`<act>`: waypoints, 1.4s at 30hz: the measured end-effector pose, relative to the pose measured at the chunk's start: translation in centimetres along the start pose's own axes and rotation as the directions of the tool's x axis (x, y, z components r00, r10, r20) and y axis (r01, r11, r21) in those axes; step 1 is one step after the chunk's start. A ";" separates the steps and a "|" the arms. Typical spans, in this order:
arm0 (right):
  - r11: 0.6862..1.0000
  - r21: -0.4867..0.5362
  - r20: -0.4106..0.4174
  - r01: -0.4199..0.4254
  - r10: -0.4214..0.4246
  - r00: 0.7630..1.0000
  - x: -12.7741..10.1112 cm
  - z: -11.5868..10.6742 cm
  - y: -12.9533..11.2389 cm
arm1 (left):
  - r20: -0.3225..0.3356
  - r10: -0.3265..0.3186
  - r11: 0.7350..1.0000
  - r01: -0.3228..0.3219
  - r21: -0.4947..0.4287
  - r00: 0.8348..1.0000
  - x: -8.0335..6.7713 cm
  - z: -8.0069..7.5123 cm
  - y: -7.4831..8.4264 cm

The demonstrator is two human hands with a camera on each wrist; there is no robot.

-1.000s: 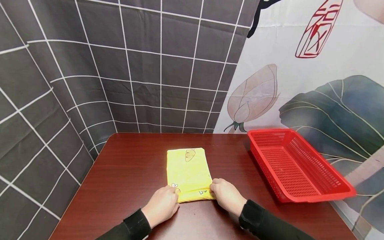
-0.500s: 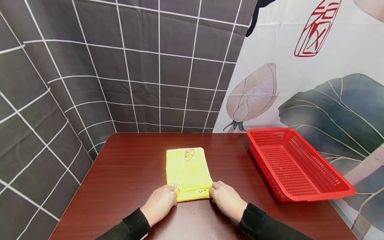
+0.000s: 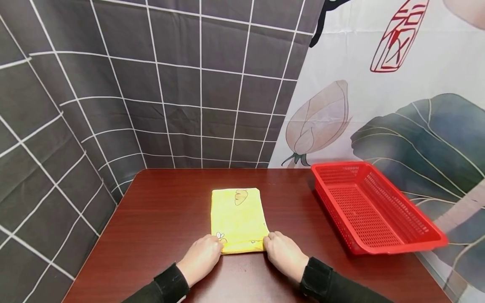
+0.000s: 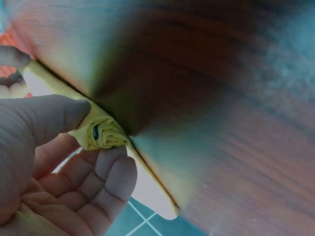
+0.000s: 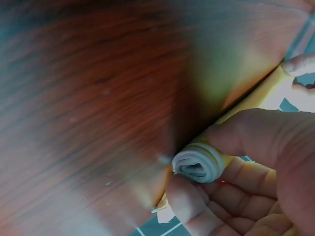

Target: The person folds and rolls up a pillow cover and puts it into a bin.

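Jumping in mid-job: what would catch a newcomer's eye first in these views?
The yellow cloth at the middle of the dark wooden table, its near edge rolled up and pinched by the left hand and right hand. To its right, a red perforated basket sits at the table's edge.

A red seal-style mark (image 3: 397, 38) with brush-drawn characters stands on the white flower-printed backdrop (image 3: 363, 105); the characters cannot be read. The yellow cloth (image 3: 237, 216) carries small printed marks, too small to tell.
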State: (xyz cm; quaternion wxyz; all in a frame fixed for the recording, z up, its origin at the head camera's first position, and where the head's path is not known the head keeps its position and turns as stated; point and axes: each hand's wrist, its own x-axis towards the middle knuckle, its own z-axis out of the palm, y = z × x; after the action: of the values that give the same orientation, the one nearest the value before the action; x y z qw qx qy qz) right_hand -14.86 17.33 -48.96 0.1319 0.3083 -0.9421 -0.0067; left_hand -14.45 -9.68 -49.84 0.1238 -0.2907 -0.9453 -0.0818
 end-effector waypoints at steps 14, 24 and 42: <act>0.991 0.098 0.034 -0.091 0.089 0.996 -0.1 -0.1 -0.4 | 0.099 0.018 1.000 -0.019 0.005 0.995 -0.2 -1.3 0.7; 0.948 0.268 0.140 -0.174 0.140 0.980 1.2 -0.3 0.7 | 0.094 -0.061 0.998 0.064 -0.030 0.994 -0.1 -1.2 0.6; 0.858 0.420 0.257 -0.296 0.200 0.945 2.8 -0.2 2.4 | 0.138 -0.142 0.986 0.152 -0.063 0.980 -0.2 -1.2 -0.3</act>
State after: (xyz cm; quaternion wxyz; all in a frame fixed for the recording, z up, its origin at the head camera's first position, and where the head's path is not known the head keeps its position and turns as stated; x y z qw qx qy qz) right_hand -18.38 17.69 -47.89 -0.0412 0.2036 -0.9578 0.1987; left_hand -14.21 -10.31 -48.75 0.0432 -0.2290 -0.9667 -0.1056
